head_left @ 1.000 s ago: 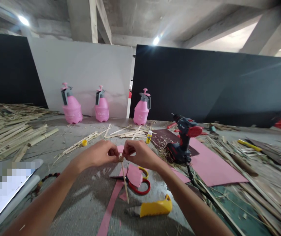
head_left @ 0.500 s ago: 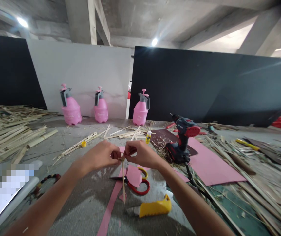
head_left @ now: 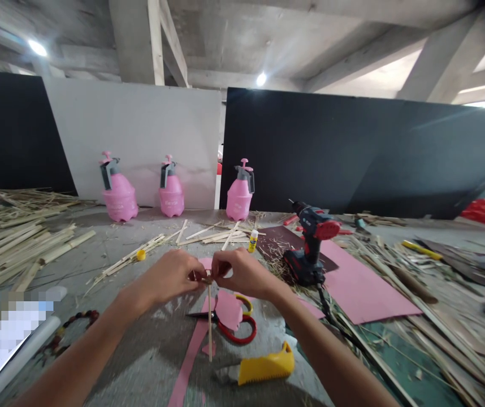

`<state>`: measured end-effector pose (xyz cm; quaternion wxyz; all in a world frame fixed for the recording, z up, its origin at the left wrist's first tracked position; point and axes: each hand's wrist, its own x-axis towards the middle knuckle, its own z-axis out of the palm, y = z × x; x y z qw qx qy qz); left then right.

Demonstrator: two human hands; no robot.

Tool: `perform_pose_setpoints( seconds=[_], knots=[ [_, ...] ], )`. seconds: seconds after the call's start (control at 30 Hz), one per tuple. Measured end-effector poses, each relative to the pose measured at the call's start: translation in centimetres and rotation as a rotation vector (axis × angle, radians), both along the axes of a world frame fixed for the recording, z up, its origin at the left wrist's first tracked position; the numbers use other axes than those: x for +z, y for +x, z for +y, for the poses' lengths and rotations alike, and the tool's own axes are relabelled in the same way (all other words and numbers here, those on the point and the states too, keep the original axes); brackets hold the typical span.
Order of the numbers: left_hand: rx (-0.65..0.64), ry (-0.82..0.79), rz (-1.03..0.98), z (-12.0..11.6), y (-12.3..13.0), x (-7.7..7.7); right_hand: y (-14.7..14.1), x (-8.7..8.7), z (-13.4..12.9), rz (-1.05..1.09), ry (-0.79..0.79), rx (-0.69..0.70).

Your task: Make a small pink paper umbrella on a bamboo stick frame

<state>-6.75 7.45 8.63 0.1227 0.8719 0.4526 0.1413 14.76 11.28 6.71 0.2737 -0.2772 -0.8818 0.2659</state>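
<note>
As the hands (head_left: pixel 174 274) (head_left: pixel 242 272) hold it, the stick (head_left: pixel 209 325) looks straight, slender, pale.

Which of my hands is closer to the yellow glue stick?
Your right. The right hand is just nearside of the glue stick; the left hand is farther off, to its left.

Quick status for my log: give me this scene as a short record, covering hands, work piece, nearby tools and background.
Left hand: fingertips at the top of a thin stick
Right hand: fingertips at the same spot; which hand grips is too small to tell
Stick: points down toward the viewer
Below hands: scissors, partly covered by a pink paper piece
Nearest viewer: yellow-handled tool
Right side: cordless drill, upright
Glue stick: upright, beyond right hand
Background: three pink spray bottles
</note>
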Motion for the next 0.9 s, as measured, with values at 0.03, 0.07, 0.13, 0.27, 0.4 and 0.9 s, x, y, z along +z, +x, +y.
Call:
perform_pose_setpoints(
  seconds=[0.03,0.07,0.13,0.27,0.4,0.9],
  knots=[
    [0.004,0.007,0.002,0.05,-0.04,-0.09,0.04,0.04,-0.03,0.0,-0.001,0.002],
    [0.011,0.014,0.004,0.12,-0.09,-0.19,0.08,0.08,-0.06,-0.001,-0.003,0.003],
    [0.024,0.023,0.006,0.27,-0.19,-0.4,0.13,0.13,-0.11,-0.002,-0.008,0.004],
    [0.03,0.024,0.005,0.53,-0.3,-0.69,0.09,0.09,-0.17,-0.005,-0.016,0.013],
    [0.022,0.026,-0.001,0.51,-0.23,-0.6,0.04,0.01,-0.1,0.001,-0.019,0.014],
    [-0.003,0.013,-0.012,0.19,-0.12,-0.12,0.06,-0.63,0.53,0.043,-0.121,-0.028]
  ],
)
